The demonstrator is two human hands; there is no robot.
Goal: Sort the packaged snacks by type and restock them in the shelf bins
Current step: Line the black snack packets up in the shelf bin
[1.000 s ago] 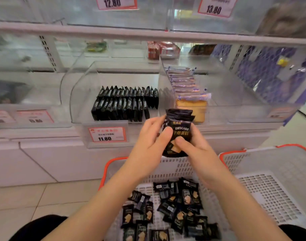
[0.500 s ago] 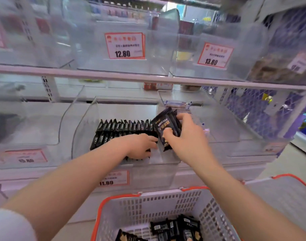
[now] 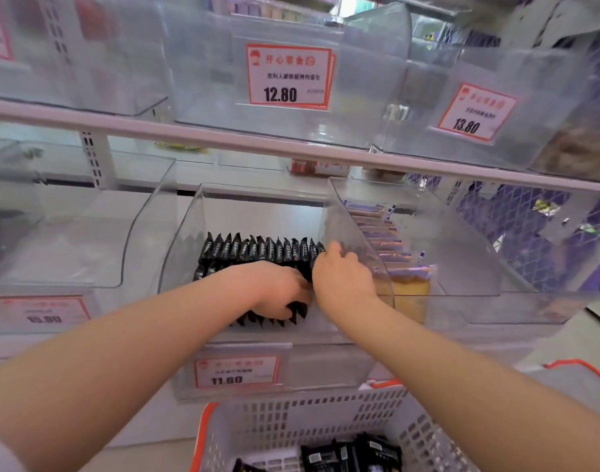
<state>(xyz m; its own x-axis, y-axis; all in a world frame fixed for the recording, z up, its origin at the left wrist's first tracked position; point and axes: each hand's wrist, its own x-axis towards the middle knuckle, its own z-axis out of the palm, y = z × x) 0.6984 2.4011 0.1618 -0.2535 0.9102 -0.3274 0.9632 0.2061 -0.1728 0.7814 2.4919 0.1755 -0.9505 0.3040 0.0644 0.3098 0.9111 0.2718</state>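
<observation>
Hands meet over upright rows of glossy black snack packets [image 3: 257,248] in a clear plastic bin [image 3: 183,240]: left hand [image 3: 274,289] curls round packets, right hand [image 3: 339,270] at three o'clock, grip unclear.

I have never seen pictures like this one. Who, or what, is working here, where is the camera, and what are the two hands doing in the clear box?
No machine works here: a person uses two bare hands, and the camera sits on the person's head, looking forward and down, so you see both forearms from above.

The hands reach into a clear plastic bin on a shop shelf. Its price tag reads 11.80. Inside stand rows of black snack packets.

The left hand curls over the front row of packets. The right hand is at the right end of the rows; what it holds is hidden.

The neighbouring bin holds yellow cakes. Below stands a white basket with more black packets.
</observation>
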